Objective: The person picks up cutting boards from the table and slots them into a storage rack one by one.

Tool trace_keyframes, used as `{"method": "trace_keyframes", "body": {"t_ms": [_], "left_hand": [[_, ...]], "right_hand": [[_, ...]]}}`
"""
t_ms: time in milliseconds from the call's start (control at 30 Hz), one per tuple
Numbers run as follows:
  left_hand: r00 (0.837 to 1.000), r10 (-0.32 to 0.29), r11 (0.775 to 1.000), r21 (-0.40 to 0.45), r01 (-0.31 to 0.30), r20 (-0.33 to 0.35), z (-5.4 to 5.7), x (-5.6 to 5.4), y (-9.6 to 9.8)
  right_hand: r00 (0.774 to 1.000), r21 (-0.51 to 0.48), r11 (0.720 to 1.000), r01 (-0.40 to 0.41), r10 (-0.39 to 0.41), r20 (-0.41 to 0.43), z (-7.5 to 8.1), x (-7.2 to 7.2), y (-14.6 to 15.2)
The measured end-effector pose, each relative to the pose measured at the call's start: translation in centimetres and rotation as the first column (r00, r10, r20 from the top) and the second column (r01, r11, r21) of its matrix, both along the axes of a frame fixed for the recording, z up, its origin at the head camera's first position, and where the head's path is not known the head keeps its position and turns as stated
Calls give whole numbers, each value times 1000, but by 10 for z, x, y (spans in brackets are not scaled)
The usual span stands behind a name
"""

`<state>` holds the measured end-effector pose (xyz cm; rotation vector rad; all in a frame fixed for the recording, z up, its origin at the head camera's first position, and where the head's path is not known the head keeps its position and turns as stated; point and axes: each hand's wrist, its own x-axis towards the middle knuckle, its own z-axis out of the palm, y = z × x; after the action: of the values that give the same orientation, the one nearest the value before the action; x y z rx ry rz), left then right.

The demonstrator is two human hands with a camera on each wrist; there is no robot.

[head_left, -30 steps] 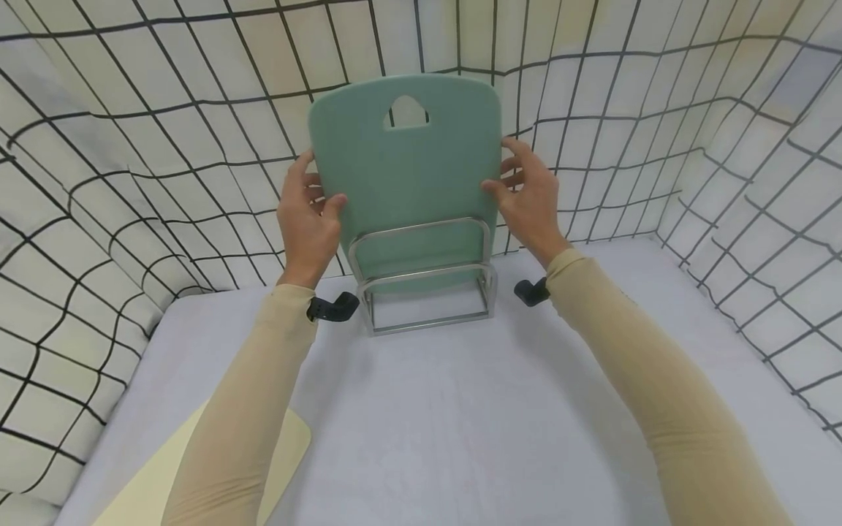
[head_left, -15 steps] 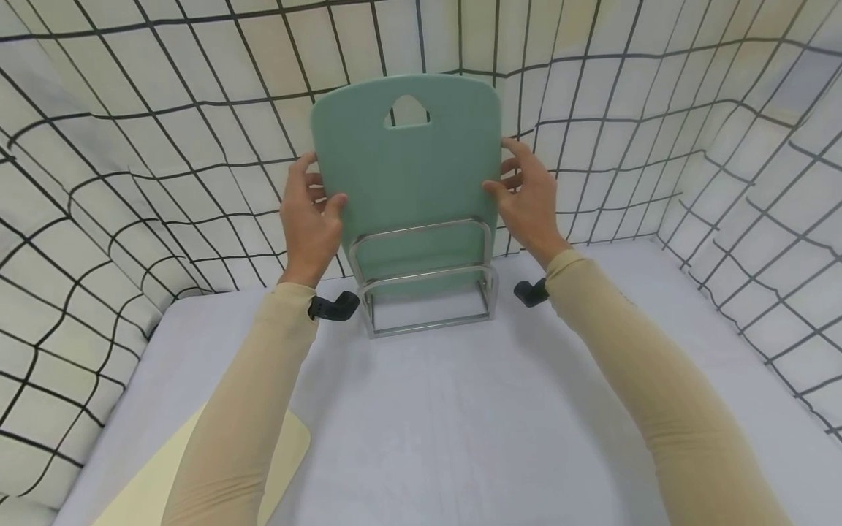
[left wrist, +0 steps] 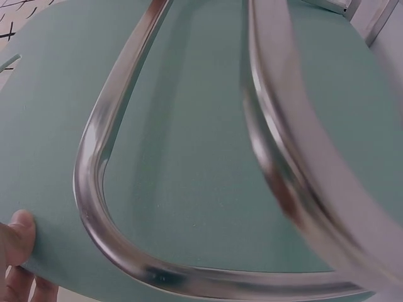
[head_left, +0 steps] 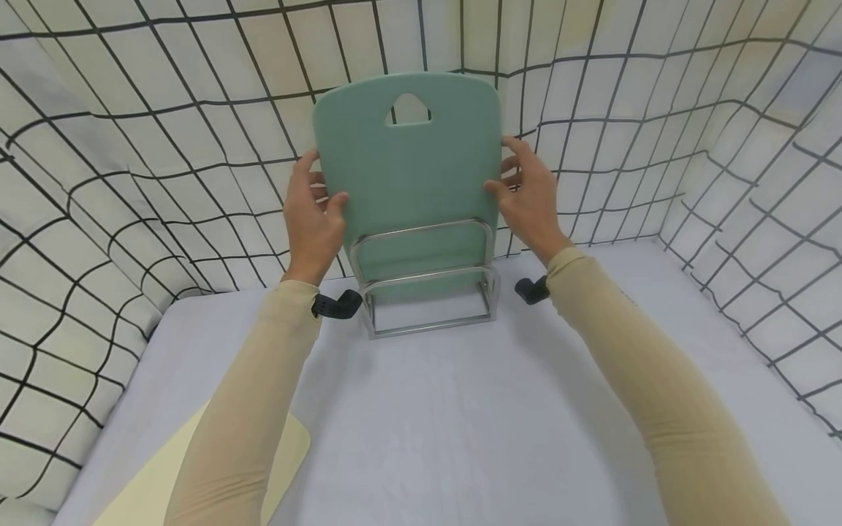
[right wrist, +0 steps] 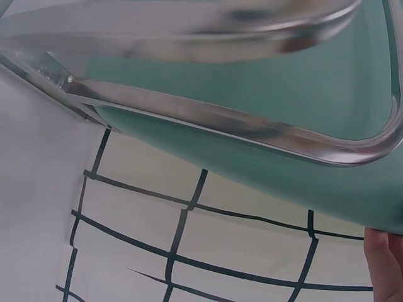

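Note:
A green cutting board (head_left: 414,168) with a cut-out handle hole near its top stands upright behind the bars of a silver metal rack (head_left: 430,325). My left hand (head_left: 314,219) pinches the board's left edge, thumb on the front face and fingers round the side. On the opposite edge my right hand (head_left: 531,201) grips in the same way. The left wrist view has the thumb (left wrist: 22,233) pressed on the board beyond the curved metal bar (left wrist: 94,182). In the right wrist view a bit of the fingers (right wrist: 384,264) shows at the board's edge.
A pale yellow board (head_left: 289,449) lies on the white table surface (head_left: 447,416) at the lower left, partly under my left forearm. Cloth with a black grid pattern (head_left: 197,146) rises behind the rack and on both sides.
The board and both hands have shifted very slightly to the right in the head view. Both hands keep the same hold, and the yellow board stays put.

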<state>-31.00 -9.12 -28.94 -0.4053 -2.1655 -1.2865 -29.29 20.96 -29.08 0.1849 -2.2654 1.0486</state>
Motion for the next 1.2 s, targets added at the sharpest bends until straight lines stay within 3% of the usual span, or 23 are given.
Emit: {"method": "trace_keyframes", "body": {"t_ms": [1200], "left_hand": [[1000, 5, 999, -37, -4, 29, 0, -2, -2]], "right_hand": [[1000, -6, 1000, -3, 3, 17, -1, -7, 0]]}}
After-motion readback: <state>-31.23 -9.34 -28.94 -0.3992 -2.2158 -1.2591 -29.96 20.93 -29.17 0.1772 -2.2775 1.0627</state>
